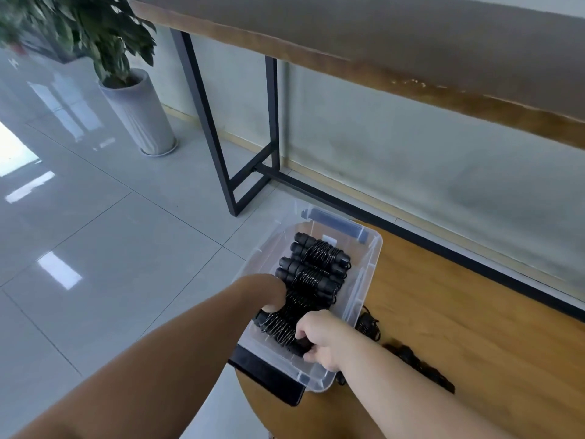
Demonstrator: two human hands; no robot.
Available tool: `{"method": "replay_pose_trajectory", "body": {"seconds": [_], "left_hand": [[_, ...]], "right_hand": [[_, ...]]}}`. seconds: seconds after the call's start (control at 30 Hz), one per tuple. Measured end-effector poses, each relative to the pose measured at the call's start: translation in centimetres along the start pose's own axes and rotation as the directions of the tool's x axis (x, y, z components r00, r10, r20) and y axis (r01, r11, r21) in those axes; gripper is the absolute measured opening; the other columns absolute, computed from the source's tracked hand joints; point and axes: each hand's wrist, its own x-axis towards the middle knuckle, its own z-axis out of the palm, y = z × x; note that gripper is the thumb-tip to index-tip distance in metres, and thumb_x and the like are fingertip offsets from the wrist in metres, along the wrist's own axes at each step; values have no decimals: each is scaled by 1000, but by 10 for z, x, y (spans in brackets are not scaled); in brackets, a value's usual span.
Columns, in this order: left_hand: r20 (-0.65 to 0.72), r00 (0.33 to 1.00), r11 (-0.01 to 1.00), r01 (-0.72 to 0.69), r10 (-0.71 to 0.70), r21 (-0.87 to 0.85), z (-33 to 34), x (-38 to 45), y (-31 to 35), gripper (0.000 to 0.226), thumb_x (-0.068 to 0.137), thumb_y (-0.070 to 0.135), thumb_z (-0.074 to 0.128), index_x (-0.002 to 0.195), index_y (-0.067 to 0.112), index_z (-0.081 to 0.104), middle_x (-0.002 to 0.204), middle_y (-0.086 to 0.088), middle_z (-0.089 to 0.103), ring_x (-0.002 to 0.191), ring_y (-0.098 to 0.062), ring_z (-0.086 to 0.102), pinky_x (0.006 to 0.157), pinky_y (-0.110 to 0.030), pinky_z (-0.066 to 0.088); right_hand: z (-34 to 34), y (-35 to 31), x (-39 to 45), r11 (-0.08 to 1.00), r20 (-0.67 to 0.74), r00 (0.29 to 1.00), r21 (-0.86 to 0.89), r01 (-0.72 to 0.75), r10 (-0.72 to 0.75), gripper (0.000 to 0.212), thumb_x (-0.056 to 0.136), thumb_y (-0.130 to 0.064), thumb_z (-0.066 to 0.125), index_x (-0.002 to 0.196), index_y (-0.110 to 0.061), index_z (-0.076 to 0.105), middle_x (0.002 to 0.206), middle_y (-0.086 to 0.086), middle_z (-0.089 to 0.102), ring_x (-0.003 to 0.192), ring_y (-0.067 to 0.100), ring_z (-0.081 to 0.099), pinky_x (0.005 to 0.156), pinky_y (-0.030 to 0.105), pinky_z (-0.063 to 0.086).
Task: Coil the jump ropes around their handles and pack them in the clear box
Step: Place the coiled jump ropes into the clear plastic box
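Shining at the far left, well away from both hands, the grey tiled floor (95,232) is catching bright window reflections, and a leafy plant (95,30) is standing on it in a tall pale ribbed pot (139,115). Beyond the hands, a long wooden counter (380,39) is running across the top of the view on black metal legs (205,122) against a pale wall (411,153).

Reaching into the clear box (368,280), the left hand (269,293) is lying on the near coiled jump ropes (304,299); its fingers are curling down among the black bundles, but whether they are gripping one cannot be told. More coiled ropes (319,258) are lying side by side just past that hand, filling the far half of the box.

Just right of it, the right hand (319,337) is closing its fingers around the end of a black coiled rope (281,327) at the near end of the box. The box is sitting at the edge of a round wooden table (474,312). To the right of the right hand, outside the box, loose black ropes (411,356) are lying on the tabletop.
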Motion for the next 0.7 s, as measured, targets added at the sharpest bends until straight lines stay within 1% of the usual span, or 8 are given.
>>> {"method": "replay_pose_trajectory", "body": {"seconds": [0.1,0.2,0.33,0.37,0.43,0.5,0.63,0.7], "left_hand": [[69,996,991,-60,52,123,6,7,0,32,101,2,41,128,-6,57,131,-16,58,119,-30,55,99,-31,42],[154,987,985,-68,43,158,15,13,-4,31,99,-2,43,124,-6,61,129,-18,60,121,-33,56,104,-38,45],[136,990,989,-58,40,133,15,15,-4,31,100,2,44,124,-3,61,129,-17,59,123,-33,55,105,-38,44],[145,988,989,-69,50,133,15,17,-4,29,99,2,45,122,-3,63,129,-16,60,123,-33,55,105,-39,44],[147,989,993,-48,32,107,16,20,-3,28,97,-1,46,119,-4,63,127,-17,60,121,-32,54,105,-40,44],[131,991,998,-15,7,61,18,20,-1,30,97,0,45,122,-4,61,122,-17,59,117,-31,54,105,-40,44],[109,994,998,-17,10,63,26,21,1,32,99,2,43,126,-2,59,116,-14,57,109,-27,54,106,-37,43],[91,996,994,-17,7,105,29,22,1,32,98,0,42,126,-4,58,122,-18,56,115,-29,52,108,-39,41]], "right_hand": [[3,2,7,1000,-38,999,2,-16,16,18,90,2,53,80,-11,45,125,13,38,117,36,50,86,33,53],[6,2,11,999,-47,999,-37,-16,14,14,91,2,53,91,-10,46,118,11,35,117,34,50,90,33,51],[11,5,18,996,-4,1000,-85,-31,30,15,91,3,53,90,-11,48,128,15,38,114,33,48,88,34,52],[12,5,19,995,3,999,-92,-32,33,15,91,3,53,97,-11,50,134,17,39,112,32,48,88,34,53],[12,5,24,993,7,1000,-118,-25,25,33,91,4,53,122,-9,53,146,19,35,112,33,46,93,36,52],[11,2,26,991,9,999,-129,-45,46,49,92,3,54,140,-6,45,152,20,30,119,35,46,92,36,50],[7,-2,29,985,15,991,-105,-134,136,61,93,-2,56,148,-1,32,155,24,25,127,39,46,93,40,49],[5,-2,31,986,18,989,-78,-144,146,65,92,-1,56,150,-2,28,157,23,21,129,41,44,97,44,48]]}}
